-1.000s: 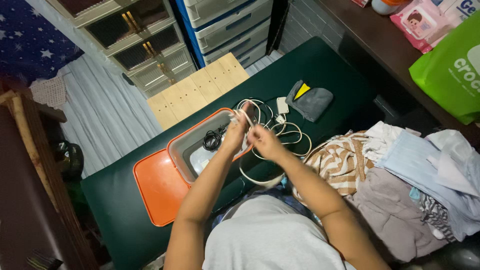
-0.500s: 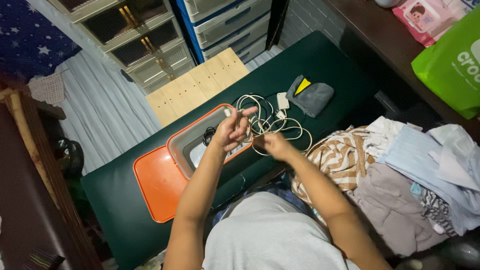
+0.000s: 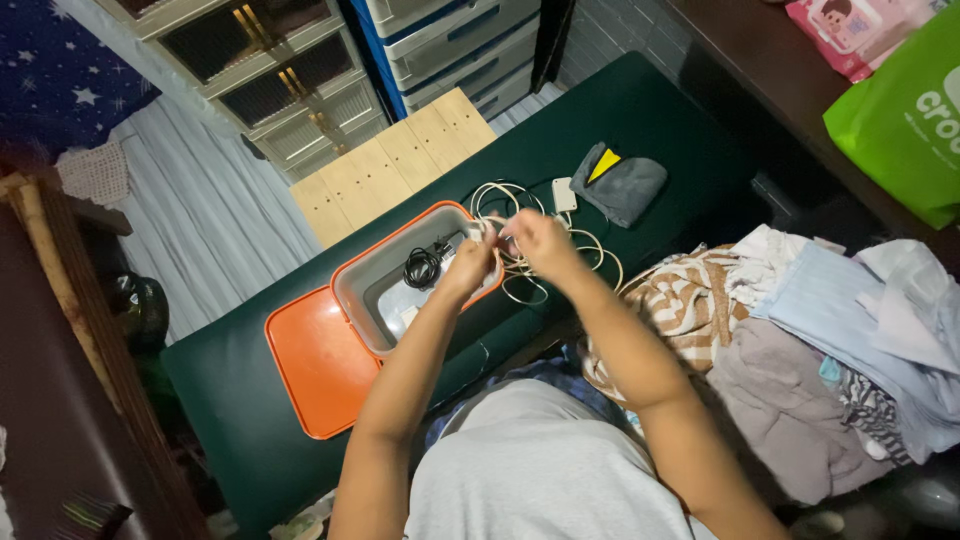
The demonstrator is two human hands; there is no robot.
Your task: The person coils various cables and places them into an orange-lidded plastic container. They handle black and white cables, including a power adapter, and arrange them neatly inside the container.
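My left hand and my right hand are close together over the right rim of a grey box with an orange rim. Both pinch a tangled white cable, whose loops lie on the green table under and right of my hands. A white charger block on the cable lies further back. A coiled black cable rests inside the box.
An orange lid lies left of the box. A grey pouch with a yellow patch sits behind the cable. Folded clothes are piled at the right, a green bag at top right, drawers beyond the table.
My hands have shifted slightly along the white cable, staying over the box rim; the loops on the table have been drawn in a little. The view has tilted a bit.
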